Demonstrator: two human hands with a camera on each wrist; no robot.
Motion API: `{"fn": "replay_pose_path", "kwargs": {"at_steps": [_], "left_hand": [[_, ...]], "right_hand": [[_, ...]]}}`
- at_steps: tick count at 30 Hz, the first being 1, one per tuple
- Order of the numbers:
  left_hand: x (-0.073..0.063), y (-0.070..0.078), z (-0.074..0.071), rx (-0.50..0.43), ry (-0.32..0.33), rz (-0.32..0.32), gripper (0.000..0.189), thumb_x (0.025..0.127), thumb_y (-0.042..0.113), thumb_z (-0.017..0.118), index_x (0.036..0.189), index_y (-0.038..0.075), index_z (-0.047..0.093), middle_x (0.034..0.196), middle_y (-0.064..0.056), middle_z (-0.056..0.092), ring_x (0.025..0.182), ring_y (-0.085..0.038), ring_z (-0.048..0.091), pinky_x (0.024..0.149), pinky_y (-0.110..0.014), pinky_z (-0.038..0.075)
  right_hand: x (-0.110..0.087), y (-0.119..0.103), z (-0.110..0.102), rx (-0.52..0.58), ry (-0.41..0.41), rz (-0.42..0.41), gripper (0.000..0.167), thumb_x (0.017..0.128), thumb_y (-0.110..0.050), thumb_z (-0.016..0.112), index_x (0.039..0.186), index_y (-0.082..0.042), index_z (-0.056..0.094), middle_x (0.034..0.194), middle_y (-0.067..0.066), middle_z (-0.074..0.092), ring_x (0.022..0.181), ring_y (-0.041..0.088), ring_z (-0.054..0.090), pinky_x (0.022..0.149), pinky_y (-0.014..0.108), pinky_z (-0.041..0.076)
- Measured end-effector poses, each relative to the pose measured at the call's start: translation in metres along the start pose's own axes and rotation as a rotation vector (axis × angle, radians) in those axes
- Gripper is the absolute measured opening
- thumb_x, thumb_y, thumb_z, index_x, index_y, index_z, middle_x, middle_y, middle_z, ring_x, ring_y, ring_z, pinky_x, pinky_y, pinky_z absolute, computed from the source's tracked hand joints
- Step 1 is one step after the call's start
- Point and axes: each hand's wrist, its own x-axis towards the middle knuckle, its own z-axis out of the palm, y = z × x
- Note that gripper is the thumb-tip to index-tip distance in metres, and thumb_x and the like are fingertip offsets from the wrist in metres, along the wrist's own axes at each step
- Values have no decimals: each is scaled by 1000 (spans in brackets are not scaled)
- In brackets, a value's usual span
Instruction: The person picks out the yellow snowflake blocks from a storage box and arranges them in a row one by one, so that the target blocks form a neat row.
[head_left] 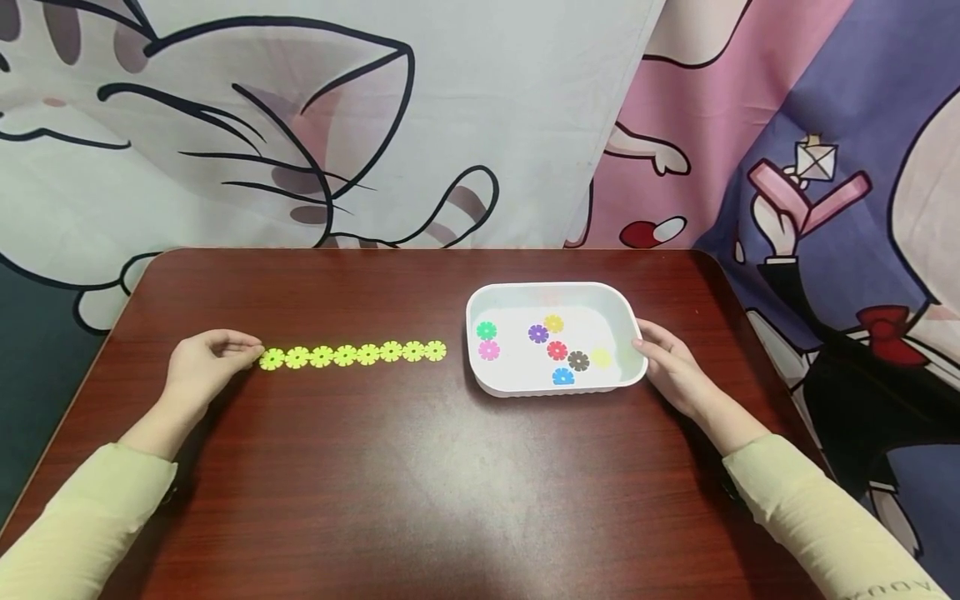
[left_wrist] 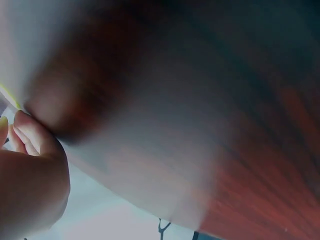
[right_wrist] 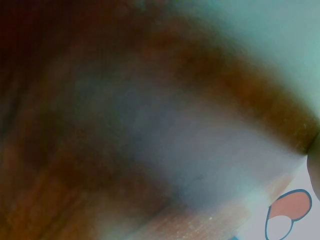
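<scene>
A row of yellow-green flower-shaped plastic discs runs left to right over the table, each disc meeting its neighbour. At the row's left end, my left hand pinches the last disc between thumb and fingertips. The left wrist view shows only part of that hand and a sliver of yellow-green at its fingertips. To the right, a white tray holds several flower discs in different colours, lying apart or in a loose cluster. My right hand grips its right rim, thumb on top. The right wrist view is mostly blurred.
The brown wooden table has rounded far corners. Behind it hangs a cartoon-printed cloth, which continues down along the right side.
</scene>
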Motion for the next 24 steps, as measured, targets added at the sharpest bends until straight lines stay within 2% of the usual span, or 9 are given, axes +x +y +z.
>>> {"fn": "replay_pose_path", "kwargs": {"at_steps": [3, 7, 10, 14, 18, 21, 24], "left_hand": [[2, 1, 0, -59, -7, -14, 25, 98, 19, 75, 111, -3, 75, 72, 38, 62, 70, 17, 61, 66, -6, 47], [4, 9, 1, -133, -20, -15, 5, 97, 16, 75, 101, 14, 77, 73, 37, 66, 71, 16, 63, 67, -7, 49], [6, 17, 5, -181, -27, 0, 8, 96, 13, 75, 97, 21, 77, 73, 35, 67, 70, 15, 66, 65, -9, 51], [10, 31, 14, -217, -47, 15, 5, 96, 10, 76, 101, 9, 77, 72, 32, 69, 67, 11, 69, 63, -12, 55], [13, 45, 25, -191, -69, 37, 24, 96, 11, 76, 111, -8, 73, 71, 33, 67, 66, 10, 66, 60, -13, 54], [16, 56, 33, -148, -79, 59, 30, 97, 13, 76, 115, -11, 72, 70, 35, 64, 67, 13, 63, 58, -13, 51], [18, 65, 41, -138, -95, 63, 30, 97, 14, 76, 115, -10, 73, 71, 35, 63, 68, 14, 62, 56, -14, 49]], "right_hand": [[0, 0, 0, 4, 0, 2, 33, 109, 1, 46, 132, -16, 62, 125, -5, 69, 112, 5, 66, 95, 18, 56], [0, 0, 0, 8, -1, 3, 34, 108, 1, 46, 131, -17, 63, 124, -5, 69, 112, 4, 66, 94, 18, 56], [0, 0, 0, 10, -2, 3, 34, 109, 1, 45, 130, -17, 63, 124, -5, 69, 111, 4, 67, 94, 18, 56], [0, 0, 0, 9, -1, 1, 34, 108, 2, 46, 130, -17, 64, 124, -5, 69, 112, 4, 67, 94, 18, 56], [0, 0, -1, -2, 0, -4, 34, 108, 2, 45, 130, -17, 63, 125, -6, 69, 113, 4, 66, 96, 17, 55], [0, 0, -1, -13, 0, -7, 34, 109, 2, 45, 131, -17, 63, 126, -6, 67, 114, 4, 65, 97, 17, 54], [0, 0, -1, -16, 1, -9, 34, 108, 2, 45, 131, -17, 63, 127, -6, 67, 114, 4, 65, 97, 17, 54]]}}
